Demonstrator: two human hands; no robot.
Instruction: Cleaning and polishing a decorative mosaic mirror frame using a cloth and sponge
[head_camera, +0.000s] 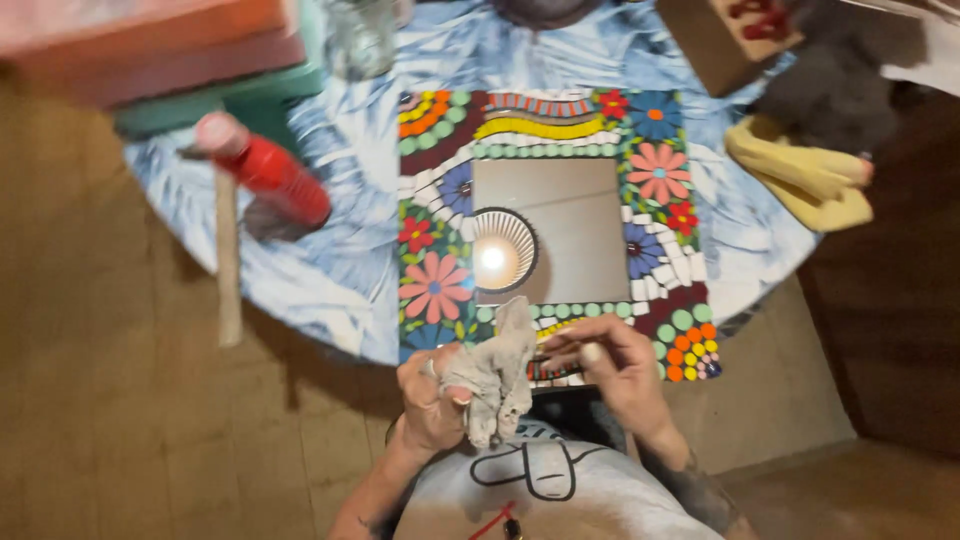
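On the round table's left side lies a red bottle (268, 172), capped, contents hidden; a clear jar (360, 35) stands behind it, too blurred to judge. Your left hand (428, 392) is closed around a grey rag (497, 372), held at the near edge of the mosaic mirror (555, 225). Your right hand (612, 362) pinches the rag's side, fingers curled, just over the frame's lower border.

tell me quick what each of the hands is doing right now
Left hand: closed, holding a grey rag.
Right hand: fingers curled, resting on the lower edge of the mosaic frame; whether it pinches anything cannot be told.
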